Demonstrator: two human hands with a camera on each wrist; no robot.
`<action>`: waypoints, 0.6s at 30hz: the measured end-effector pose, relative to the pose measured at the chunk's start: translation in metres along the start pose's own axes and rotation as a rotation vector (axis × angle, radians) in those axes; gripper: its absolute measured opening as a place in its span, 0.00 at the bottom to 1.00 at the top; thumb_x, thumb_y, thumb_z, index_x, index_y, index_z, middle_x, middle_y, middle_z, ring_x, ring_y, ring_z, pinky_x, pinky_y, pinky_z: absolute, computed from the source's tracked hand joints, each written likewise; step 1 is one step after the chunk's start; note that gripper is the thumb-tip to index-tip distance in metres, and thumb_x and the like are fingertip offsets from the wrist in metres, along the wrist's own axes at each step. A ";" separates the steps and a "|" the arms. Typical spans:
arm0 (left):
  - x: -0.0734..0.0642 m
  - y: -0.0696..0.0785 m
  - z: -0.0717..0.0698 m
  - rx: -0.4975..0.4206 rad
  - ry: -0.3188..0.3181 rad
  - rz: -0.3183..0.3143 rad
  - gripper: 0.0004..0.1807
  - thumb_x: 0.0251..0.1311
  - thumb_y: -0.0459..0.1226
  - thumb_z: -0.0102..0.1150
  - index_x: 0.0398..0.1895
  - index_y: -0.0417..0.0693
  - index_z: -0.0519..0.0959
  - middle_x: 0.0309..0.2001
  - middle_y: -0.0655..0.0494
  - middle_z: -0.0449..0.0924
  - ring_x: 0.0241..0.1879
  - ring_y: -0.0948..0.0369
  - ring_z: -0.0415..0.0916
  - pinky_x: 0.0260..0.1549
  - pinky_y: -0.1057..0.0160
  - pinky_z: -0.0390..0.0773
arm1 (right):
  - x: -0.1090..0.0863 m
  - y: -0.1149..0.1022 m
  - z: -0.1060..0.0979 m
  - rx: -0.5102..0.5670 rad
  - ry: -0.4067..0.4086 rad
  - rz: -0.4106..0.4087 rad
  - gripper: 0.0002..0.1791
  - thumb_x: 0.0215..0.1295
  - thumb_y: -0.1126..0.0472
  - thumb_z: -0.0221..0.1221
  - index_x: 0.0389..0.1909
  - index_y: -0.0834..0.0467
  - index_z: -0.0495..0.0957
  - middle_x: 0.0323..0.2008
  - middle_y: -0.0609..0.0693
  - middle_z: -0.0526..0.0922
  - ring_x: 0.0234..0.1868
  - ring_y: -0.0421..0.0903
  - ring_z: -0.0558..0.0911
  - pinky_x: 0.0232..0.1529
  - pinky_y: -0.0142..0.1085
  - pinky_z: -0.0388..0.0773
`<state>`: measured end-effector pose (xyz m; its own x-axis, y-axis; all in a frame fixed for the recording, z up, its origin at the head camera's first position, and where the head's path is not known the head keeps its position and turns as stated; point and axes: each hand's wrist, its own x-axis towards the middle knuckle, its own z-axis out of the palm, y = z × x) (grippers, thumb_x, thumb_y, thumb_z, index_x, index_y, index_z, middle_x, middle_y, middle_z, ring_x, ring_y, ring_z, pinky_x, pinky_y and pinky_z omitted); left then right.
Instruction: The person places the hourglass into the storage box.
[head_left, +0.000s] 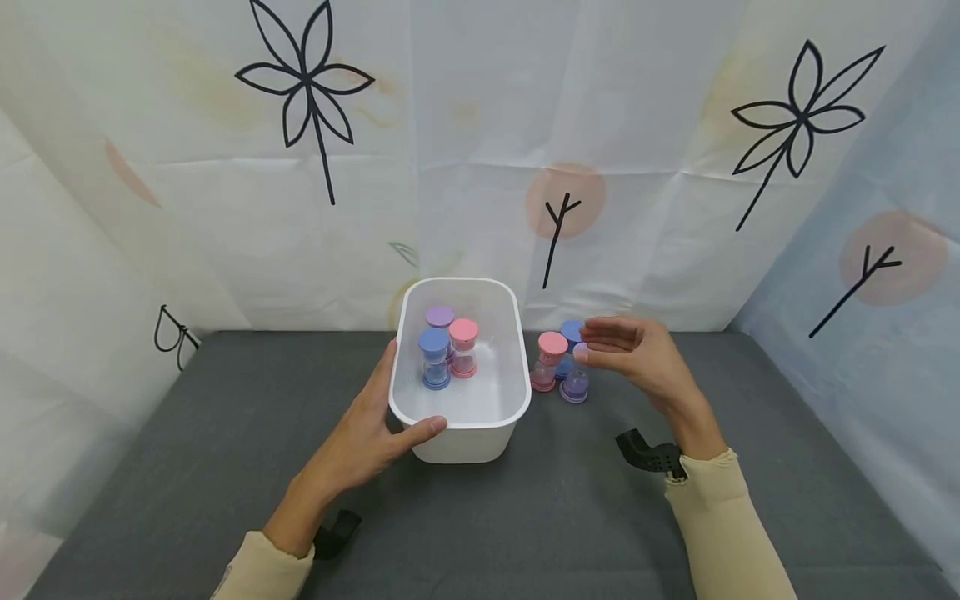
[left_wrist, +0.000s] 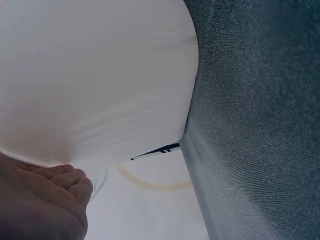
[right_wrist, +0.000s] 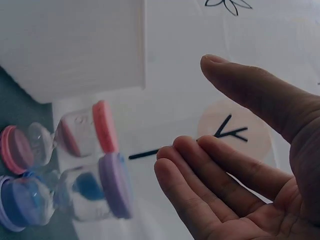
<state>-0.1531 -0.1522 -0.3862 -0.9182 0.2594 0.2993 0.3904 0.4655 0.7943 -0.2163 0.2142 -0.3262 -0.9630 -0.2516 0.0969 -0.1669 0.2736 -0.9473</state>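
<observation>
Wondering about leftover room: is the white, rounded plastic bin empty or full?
Partly filled: the head view shows a blue-capped clear hourglass, a pink one and a purple one inside the bin, alongside bare space.

The blue sand timer [head_left: 572, 328] beside the white tub [head_left: 461, 448] is partly hidden, as is the purple sand timer [head_left: 439, 316] inside. In both wrist views, the tub is cut off by picture edges.

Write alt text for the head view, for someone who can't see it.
A person's left hand holds a white bin containing three sand timers, blue, pink and purple. The empty right hand is close to three more timers in the same colors, standing on the dark gray table to the bin's right.
</observation>
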 end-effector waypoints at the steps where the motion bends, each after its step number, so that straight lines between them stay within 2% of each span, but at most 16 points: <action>1: 0.000 0.000 0.000 -0.001 0.000 0.001 0.64 0.56 0.56 0.74 0.83 0.63 0.36 0.81 0.60 0.45 0.75 0.54 0.54 0.66 0.36 0.60 | -0.002 0.003 -0.001 0.012 0.011 0.000 0.34 0.62 0.65 0.71 0.66 0.72 0.70 0.62 0.69 0.75 0.60 0.55 0.81 0.53 0.32 0.78; 6: 0.000 0.000 0.000 -0.011 0.001 0.012 0.64 0.56 0.55 0.74 0.83 0.63 0.37 0.80 0.60 0.47 0.75 0.54 0.55 0.65 0.36 0.61 | -0.007 0.014 -0.004 0.042 0.069 -0.022 0.33 0.61 0.66 0.71 0.65 0.71 0.72 0.61 0.70 0.76 0.57 0.50 0.83 0.53 0.32 0.78; 12: 0.000 -0.001 0.001 -0.009 0.003 0.014 0.63 0.56 0.55 0.74 0.83 0.62 0.37 0.80 0.59 0.47 0.74 0.53 0.56 0.65 0.36 0.61 | -0.007 0.020 -0.006 0.018 0.115 -0.049 0.32 0.62 0.67 0.71 0.65 0.71 0.72 0.61 0.71 0.76 0.55 0.47 0.84 0.51 0.31 0.79; 18: 0.000 -0.001 0.000 -0.006 0.007 0.017 0.63 0.56 0.54 0.74 0.83 0.62 0.37 0.80 0.58 0.48 0.74 0.52 0.57 0.65 0.37 0.62 | -0.004 0.029 -0.007 -0.022 0.141 -0.008 0.33 0.61 0.64 0.72 0.66 0.69 0.73 0.62 0.69 0.76 0.59 0.53 0.82 0.51 0.29 0.78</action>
<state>-0.1538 -0.1526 -0.3869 -0.9119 0.2616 0.3161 0.4054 0.4558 0.7924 -0.2192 0.2301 -0.3519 -0.9816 -0.1214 0.1475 -0.1774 0.2933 -0.9394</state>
